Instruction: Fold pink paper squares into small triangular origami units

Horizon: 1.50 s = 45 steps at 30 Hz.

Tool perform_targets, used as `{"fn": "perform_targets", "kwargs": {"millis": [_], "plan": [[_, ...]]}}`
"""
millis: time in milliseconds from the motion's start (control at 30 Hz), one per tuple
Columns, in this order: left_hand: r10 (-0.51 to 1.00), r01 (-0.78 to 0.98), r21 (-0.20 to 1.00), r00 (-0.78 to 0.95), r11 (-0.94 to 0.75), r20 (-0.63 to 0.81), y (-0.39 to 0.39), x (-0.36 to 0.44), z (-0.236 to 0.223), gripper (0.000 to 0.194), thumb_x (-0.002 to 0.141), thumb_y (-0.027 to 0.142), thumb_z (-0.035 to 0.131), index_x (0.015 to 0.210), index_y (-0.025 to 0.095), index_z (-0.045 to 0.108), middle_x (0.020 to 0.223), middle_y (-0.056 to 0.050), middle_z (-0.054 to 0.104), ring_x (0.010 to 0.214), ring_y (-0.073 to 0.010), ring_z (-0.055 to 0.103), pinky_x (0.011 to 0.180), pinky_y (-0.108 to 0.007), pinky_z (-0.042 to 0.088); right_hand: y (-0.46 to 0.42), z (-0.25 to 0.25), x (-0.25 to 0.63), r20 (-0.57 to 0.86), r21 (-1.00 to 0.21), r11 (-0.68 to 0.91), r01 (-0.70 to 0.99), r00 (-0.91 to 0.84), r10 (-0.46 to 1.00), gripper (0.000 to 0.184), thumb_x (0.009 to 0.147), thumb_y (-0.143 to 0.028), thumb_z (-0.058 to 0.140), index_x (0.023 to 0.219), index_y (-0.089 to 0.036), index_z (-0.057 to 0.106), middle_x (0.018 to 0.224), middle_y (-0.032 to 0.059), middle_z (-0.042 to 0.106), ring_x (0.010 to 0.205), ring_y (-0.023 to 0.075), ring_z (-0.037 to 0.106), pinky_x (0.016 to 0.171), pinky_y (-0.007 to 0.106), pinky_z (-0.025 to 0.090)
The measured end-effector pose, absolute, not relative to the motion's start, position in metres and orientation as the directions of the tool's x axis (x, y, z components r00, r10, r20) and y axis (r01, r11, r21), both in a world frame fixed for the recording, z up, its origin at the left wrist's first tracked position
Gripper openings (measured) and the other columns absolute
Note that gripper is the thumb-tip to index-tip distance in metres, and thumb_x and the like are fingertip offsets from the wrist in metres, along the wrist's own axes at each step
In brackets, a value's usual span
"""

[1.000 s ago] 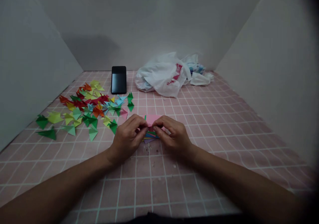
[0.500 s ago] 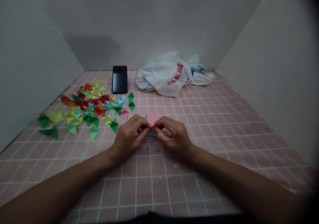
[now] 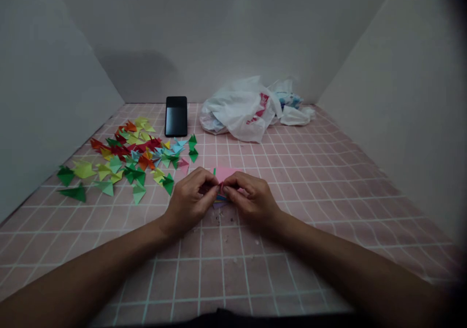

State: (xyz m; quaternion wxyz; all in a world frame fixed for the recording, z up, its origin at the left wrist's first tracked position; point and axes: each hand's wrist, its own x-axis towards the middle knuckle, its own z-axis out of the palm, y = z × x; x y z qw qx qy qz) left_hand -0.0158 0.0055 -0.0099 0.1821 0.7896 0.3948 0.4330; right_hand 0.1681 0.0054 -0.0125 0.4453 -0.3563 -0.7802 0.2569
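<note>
My left hand and my right hand meet at the middle of the pink checked table. Both pinch a small pink paper piece between thumbs and fingertips. Under the hands lies a small stack of coloured paper sheets with a pink sheet on top. Most of the stack is hidden by my fingers.
Several folded paper triangles in green, red, yellow and blue are scattered at the left. A black phone lies at the back. A crumpled white plastic bag sits at the back right. Grey walls close in three sides.
My fingertips have drawn closer together on the pink paper, folding it smaller. The hands stay in the same place.
</note>
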Motion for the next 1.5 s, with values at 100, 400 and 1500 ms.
{"fn": "perform_targets", "kwargs": {"millis": [100,400,1500], "plan": [[0.780,0.459,0.633,0.314,-0.624,0.541,0.004,-0.015,-0.009,0.012,0.084,0.004,0.061,0.085,0.016,0.059,0.077,0.000,0.059,0.068,-0.0108,0.058,0.061,-0.021,0.046,0.004,-0.012,0.167,0.490,-0.730,0.594,0.338,-0.346,0.800,0.010,0.088,-0.010,0.059,0.082,-0.017,0.063,0.075,0.0013,0.066,0.069,0.0127,0.060,0.065,0.025,0.045],[0.775,0.466,0.624,0.294,-0.627,0.559,0.004,-0.017,-0.009,0.008,0.087,0.008,0.062,0.088,0.016,0.060,0.079,-0.001,0.060,0.070,-0.0117,0.058,0.063,-0.023,0.047,0.003,-0.005,0.164,0.298,-0.894,0.341,0.289,-0.184,0.937,0.012,0.082,-0.020,0.058,0.071,-0.019,0.056,0.066,-0.0013,0.057,0.060,0.0120,0.051,0.056,0.026,0.037],[0.926,0.072,0.940,0.210,-0.333,0.312,0.008,-0.016,-0.011,0.002,0.091,0.018,0.059,0.093,0.018,0.058,0.099,-0.005,0.070,0.068,-0.0110,0.069,0.060,-0.024,0.058,0.006,0.000,0.165,-0.138,-0.985,-0.159,-0.074,-0.234,0.962,0.017,0.074,-0.029,0.063,0.065,-0.020,0.052,0.055,-0.0031,0.056,0.049,0.0100,0.048,0.052,0.025,0.036]]}}
